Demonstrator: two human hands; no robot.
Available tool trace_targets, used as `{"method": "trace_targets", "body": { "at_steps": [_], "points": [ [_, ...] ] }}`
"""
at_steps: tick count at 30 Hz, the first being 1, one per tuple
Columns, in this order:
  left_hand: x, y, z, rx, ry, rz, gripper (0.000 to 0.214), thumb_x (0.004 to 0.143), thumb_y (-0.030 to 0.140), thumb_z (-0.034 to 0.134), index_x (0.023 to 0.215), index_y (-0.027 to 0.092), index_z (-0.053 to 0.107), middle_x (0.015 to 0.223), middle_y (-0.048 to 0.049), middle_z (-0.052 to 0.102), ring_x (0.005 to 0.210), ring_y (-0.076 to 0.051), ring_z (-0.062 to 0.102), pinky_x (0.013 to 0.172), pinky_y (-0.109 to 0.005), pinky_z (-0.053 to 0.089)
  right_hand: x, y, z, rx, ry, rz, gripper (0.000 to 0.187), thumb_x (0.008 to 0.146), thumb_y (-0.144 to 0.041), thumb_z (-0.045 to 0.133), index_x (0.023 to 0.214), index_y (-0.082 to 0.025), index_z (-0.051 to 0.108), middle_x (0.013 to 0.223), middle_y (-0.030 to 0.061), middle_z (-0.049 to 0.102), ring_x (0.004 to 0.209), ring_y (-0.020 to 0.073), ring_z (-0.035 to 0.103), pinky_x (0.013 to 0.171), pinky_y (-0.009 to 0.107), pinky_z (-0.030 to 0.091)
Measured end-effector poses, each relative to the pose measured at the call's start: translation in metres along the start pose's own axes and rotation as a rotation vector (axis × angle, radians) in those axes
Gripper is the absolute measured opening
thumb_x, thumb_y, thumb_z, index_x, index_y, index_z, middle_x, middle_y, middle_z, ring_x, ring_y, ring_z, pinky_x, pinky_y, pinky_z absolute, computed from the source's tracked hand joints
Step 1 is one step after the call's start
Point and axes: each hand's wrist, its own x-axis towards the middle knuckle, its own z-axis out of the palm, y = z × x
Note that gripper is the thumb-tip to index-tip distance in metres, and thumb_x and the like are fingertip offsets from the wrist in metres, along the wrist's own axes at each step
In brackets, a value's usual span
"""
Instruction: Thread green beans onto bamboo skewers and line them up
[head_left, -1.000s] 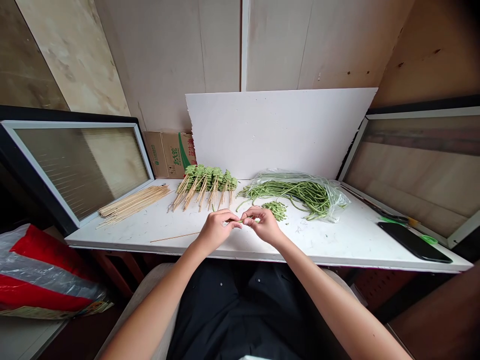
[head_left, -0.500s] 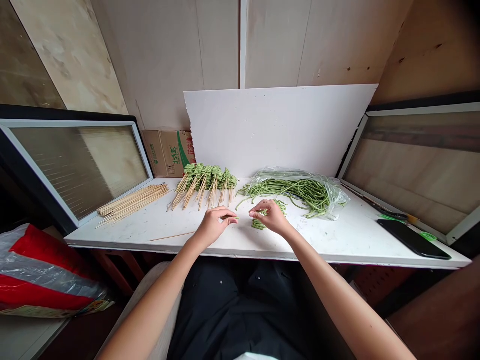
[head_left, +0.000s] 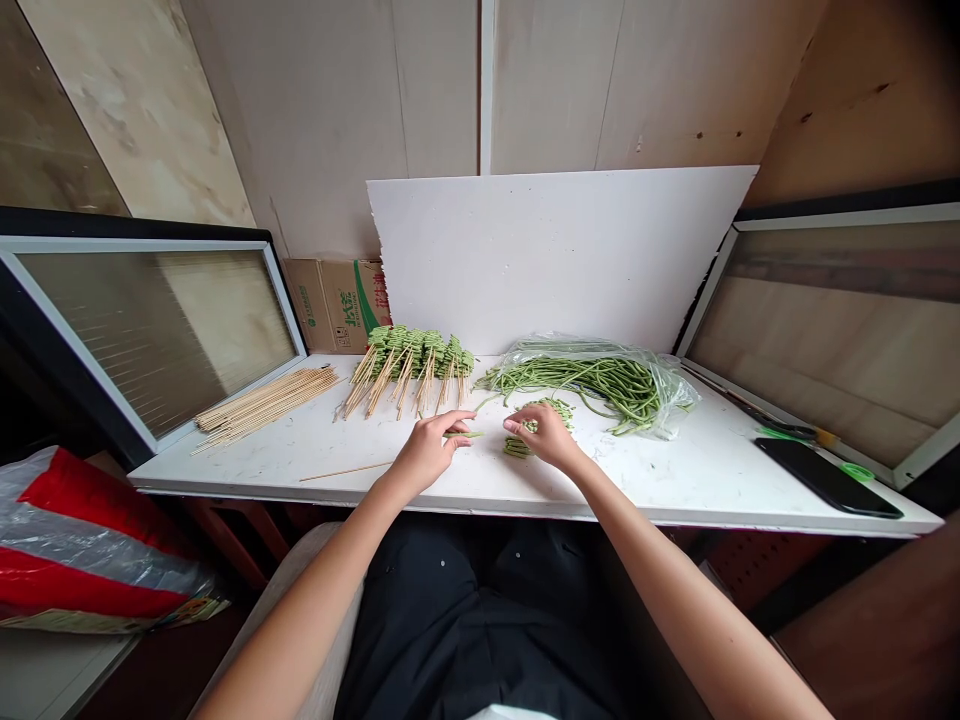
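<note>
Along the left edge of the white desk lies a fanned bundle of bamboo skewers; a single skewer rests apart, near the front edge. A cardboard box stands by the back left corner. Left of centre, close to the back edge, loaded skewers are stacked in a row, their green bean ends toward the back and bare sticks pointing forward.

The left hand, above the front middle, pinches a length of green bean between thumb and fingers, one end jutting toward the right. To its right, the right hand is curled with thumb near fingertips, over the front of a pile of short bean pieces; whether it grips anything I cannot tell.

A second ago the two hands met on a bean; now they are apart, and the right is at the pile. I take this to mean that a piece has been broken off and put with the others, while the left keeps the remainder.

Further right, whole long beans spill from a clear plastic bag near the back edge. A black phone lies at the front right corner.
</note>
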Motion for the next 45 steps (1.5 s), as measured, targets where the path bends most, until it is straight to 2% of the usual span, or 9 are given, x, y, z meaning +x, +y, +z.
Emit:
{"method": "trace_targets", "body": {
  "at_steps": [3, 7, 14, 18, 22, 32, 37, 40, 45],
  "points": [
    [-0.002, 0.005, 0.002, 0.039, -0.024, 0.061, 0.046, 0.092, 0.007, 0.070, 0.135, 0.025, 0.070, 0.106, -0.0052, 0.082, 0.100, -0.022, 0.079, 0.097, -0.038, 0.062, -0.002, -0.034, -0.001, 0.282, -0.163, -0.050, 0.040, 0.096, -0.058, 0.071, 0.111, -0.023, 0.083, 0.113, 0.0112, 0.082, 0.093, 0.0260, 0.075, 0.073, 0.034, 0.055],
    [-0.002, 0.010, 0.005, 0.101, -0.022, 0.142, 0.046, 0.093, 0.006, 0.070, 0.134, 0.025, 0.069, 0.111, -0.0058, 0.082, 0.102, -0.023, 0.079, 0.095, -0.036, 0.061, -0.006, -0.064, 0.002, 0.360, -0.113, -0.150, 0.035, 0.090, -0.057, 0.080, 0.100, -0.024, 0.084, 0.099, 0.0092, 0.083, 0.089, 0.0241, 0.074, 0.073, 0.034, 0.054],
    [0.002, 0.010, -0.004, 0.350, 0.048, 0.282, 0.004, 0.098, 0.023, 0.075, 0.101, 0.022, 0.077, 0.098, -0.0062, 0.083, 0.089, -0.024, 0.075, 0.095, -0.043, 0.049, -0.006, -0.066, -0.008, 0.273, -0.024, -0.186, 0.033, 0.094, -0.057, 0.075, 0.096, -0.025, 0.084, 0.094, 0.0091, 0.081, 0.090, 0.0251, 0.069, 0.074, 0.037, 0.052],
    [0.001, 0.013, -0.005, 0.402, 0.035, 0.324, 0.013, 0.104, 0.021, 0.064, 0.100, 0.021, 0.077, 0.095, -0.0058, 0.082, 0.085, -0.022, 0.073, 0.096, -0.044, 0.043, -0.008, -0.071, -0.006, 0.183, -0.030, -0.293, 0.034, 0.091, -0.057, 0.079, 0.104, -0.026, 0.084, 0.094, 0.0103, 0.079, 0.094, 0.0275, 0.066, 0.079, 0.040, 0.053],
    [0.000, 0.021, -0.007, 0.459, 0.018, 0.334, 0.020, 0.106, 0.021, 0.059, 0.097, 0.021, 0.076, 0.092, -0.0059, 0.080, 0.083, -0.021, 0.071, 0.100, -0.045, 0.039, -0.010, -0.078, 0.000, 0.166, 0.030, -0.348, 0.029, 0.096, -0.054, 0.074, 0.096, -0.026, 0.083, 0.087, 0.0103, 0.077, 0.089, 0.0279, 0.064, 0.086, 0.046, 0.052],
    [0.000, 0.027, 0.000, 0.235, 0.035, 0.308, 0.027, 0.094, 0.004, 0.061, 0.086, 0.024, 0.077, 0.078, 0.0017, 0.081, 0.074, -0.018, 0.072, 0.106, -0.047, 0.036, -0.009, -0.068, 0.011, 0.530, -0.026, -0.180, 0.041, 0.082, -0.066, 0.083, 0.078, -0.025, 0.081, 0.079, 0.0079, 0.074, 0.087, 0.0276, 0.067, 0.089, 0.046, 0.053],
    [0.001, 0.021, -0.003, 0.123, 0.060, 0.264, 0.026, 0.097, 0.009, 0.063, 0.082, 0.025, 0.079, 0.078, 0.0019, 0.081, 0.074, -0.017, 0.073, 0.107, -0.047, 0.039, -0.008, -0.064, 0.007, 0.736, -0.106, -0.044, 0.041, 0.080, -0.064, 0.084, 0.079, -0.023, 0.079, 0.084, 0.0062, 0.072, 0.082, 0.0232, 0.066, 0.074, 0.039, 0.055],
    [0.003, 0.012, -0.006, 0.084, 0.085, 0.197, 0.017, 0.099, 0.024, 0.071, 0.085, 0.025, 0.082, 0.086, -0.0019, 0.083, 0.080, -0.021, 0.074, 0.104, -0.046, 0.045, -0.003, -0.050, -0.001, 0.598, -0.067, -0.018, 0.040, 0.082, -0.062, 0.082, 0.084, -0.023, 0.081, 0.089, 0.0078, 0.075, 0.084, 0.0241, 0.067, 0.073, 0.038, 0.055],
    [0.003, -0.003, -0.006, 0.036, 0.033, 0.126, 0.018, 0.101, 0.030, 0.069, 0.101, 0.021, 0.084, 0.095, -0.0077, 0.081, 0.085, -0.023, 0.073, 0.086, -0.038, 0.056, 0.003, -0.005, -0.006, 0.032, 0.010, -0.023, 0.036, 0.088, -0.059, 0.078, 0.084, -0.024, 0.086, 0.090, 0.0113, 0.077, 0.097, 0.0311, 0.063, 0.085, 0.044, 0.050]
  ]
}}
